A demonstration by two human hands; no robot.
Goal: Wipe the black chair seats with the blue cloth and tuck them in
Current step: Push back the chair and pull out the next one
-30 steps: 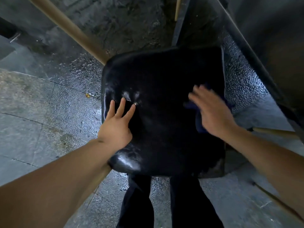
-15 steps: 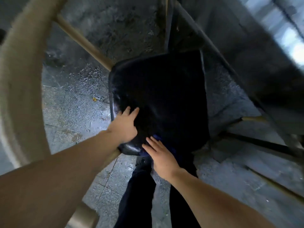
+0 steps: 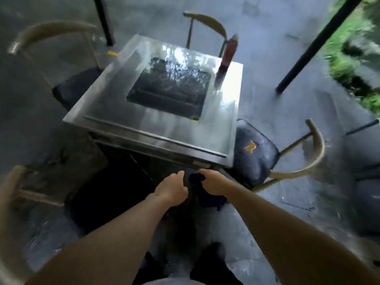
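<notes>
Chairs with black seats stand around a square metal table point(image 3: 218, 128), seen from above through my head camera, and the whole view is smeared by motion. One black seat point(image 3: 255, 151) sits at the table's near right corner, partly under the tabletop, with a small orange mark on it and a curved tan backrest point(image 3: 316, 149) arching round its outer side. Another dark seat point(image 3: 76, 87) shows at the table's left edge, and a tan backrest point(image 3: 207, 21) rises beyond the far edge. A dark square panel point(image 3: 170, 89) fills the middle of the shiny tabletop, and a reddish bottle point(image 3: 226, 58) stands near its far right edge.

Both my bare arms reach forward, the hands close together just below the table's near edge. My right hand point(image 3: 213, 184) is curled into a fist around the blue cloth point(image 3: 207, 194), which looks almost black here and hangs down from the grip. My left hand point(image 3: 172, 188) has its fingers bent loosely inward and holds nothing I can make out. Grey wet-looking floor point(image 3: 308, 202) lies all around.
</notes>
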